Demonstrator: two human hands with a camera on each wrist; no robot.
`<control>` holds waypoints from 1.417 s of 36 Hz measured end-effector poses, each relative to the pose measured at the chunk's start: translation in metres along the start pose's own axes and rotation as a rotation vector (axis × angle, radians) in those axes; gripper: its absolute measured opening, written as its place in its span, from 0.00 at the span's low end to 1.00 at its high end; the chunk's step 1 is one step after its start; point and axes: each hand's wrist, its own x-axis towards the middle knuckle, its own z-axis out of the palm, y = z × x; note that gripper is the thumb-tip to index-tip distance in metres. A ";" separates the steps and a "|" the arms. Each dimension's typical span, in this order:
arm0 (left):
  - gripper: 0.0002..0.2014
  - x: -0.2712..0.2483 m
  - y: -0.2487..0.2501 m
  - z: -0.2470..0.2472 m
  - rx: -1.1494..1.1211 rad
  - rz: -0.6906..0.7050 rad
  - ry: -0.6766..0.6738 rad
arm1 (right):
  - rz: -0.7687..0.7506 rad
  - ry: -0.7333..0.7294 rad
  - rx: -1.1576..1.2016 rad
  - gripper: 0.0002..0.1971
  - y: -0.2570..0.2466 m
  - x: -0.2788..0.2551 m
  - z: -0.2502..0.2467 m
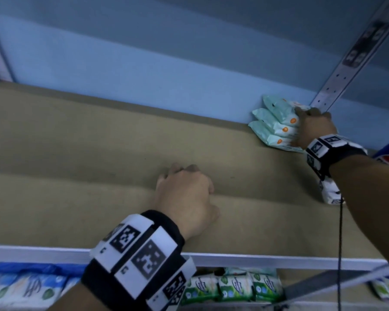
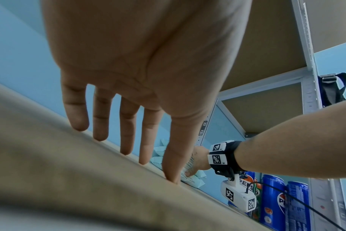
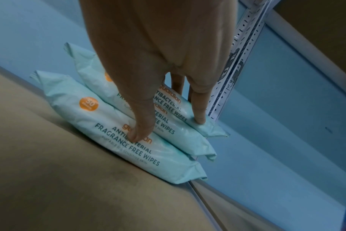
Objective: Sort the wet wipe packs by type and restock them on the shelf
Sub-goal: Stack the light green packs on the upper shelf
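Three mint-green wet wipe packs (image 1: 274, 124) stand side by side on edge at the back right corner of the brown shelf board (image 1: 76, 153). Each carries an orange dot and the words "antibacterial fragrance free wipes" (image 3: 168, 165). My right hand (image 1: 301, 124) grips the row at its right end. In the right wrist view this hand (image 3: 168, 128) has its thumb on the front pack and its fingers on and behind the rear pack. My left hand (image 1: 189, 185) holds nothing. Its straight fingers (image 2: 126, 140) touch the board at mid shelf.
A perforated metal upright (image 1: 350, 63) rises just right of the packs. The lower shelf holds green wipe packs (image 1: 234, 288) and blue-and-white packs (image 1: 27, 286). Blue Pepsi cans (image 2: 272, 201) stand to the right, beyond the shelf board. A white rail (image 1: 256, 259) edges the shelf front.
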 end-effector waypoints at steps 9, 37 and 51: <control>0.21 -0.002 -0.002 -0.003 0.010 0.025 -0.022 | -0.011 -0.134 0.157 0.48 0.010 -0.015 -0.017; 0.05 -0.096 0.057 0.042 -0.244 0.501 0.328 | -0.134 -0.097 0.602 0.11 0.053 -0.338 -0.053; 0.14 -0.118 0.056 0.118 -0.108 0.300 -0.141 | -0.086 -0.468 0.601 0.15 0.061 -0.411 0.048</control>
